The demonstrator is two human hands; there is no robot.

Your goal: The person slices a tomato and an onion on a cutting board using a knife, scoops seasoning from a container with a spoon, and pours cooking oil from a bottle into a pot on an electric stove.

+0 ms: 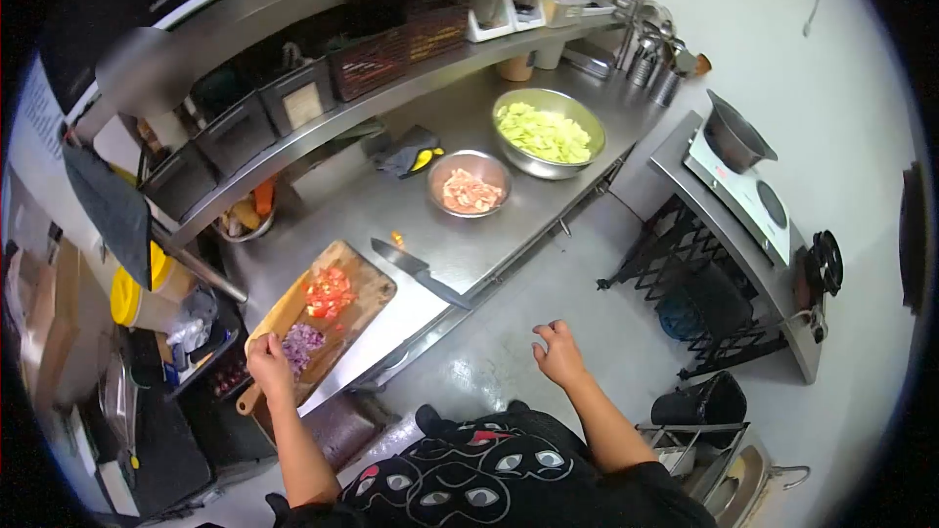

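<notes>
A wooden cutting board [365, 305] lies at an angle on the steel counter, bearing chopped tomato [329, 292] and, nearer me, chopped red onion [302, 344]. My left hand [269, 365] is closed at the board's left edge, beside the onion; what its fingers hold, if anything, is hidden. A knife [421, 272] rests on the counter right of the board. My right hand [559, 354] hangs over the floor, fingers partly curled and apart, with nothing in it. Beyond the knife stand a steel bowl [469, 183] of pinkish pieces and a larger bowl [550, 134] of chopped green vegetable.
A shelf [323, 124] with crates runs above the counter's back. Dark cloths [399, 153] lie behind the small bowl. On the right, a side table holds a cooktop [740, 198] with a pot [736, 134]. A black bin [699, 401] stands at lower right.
</notes>
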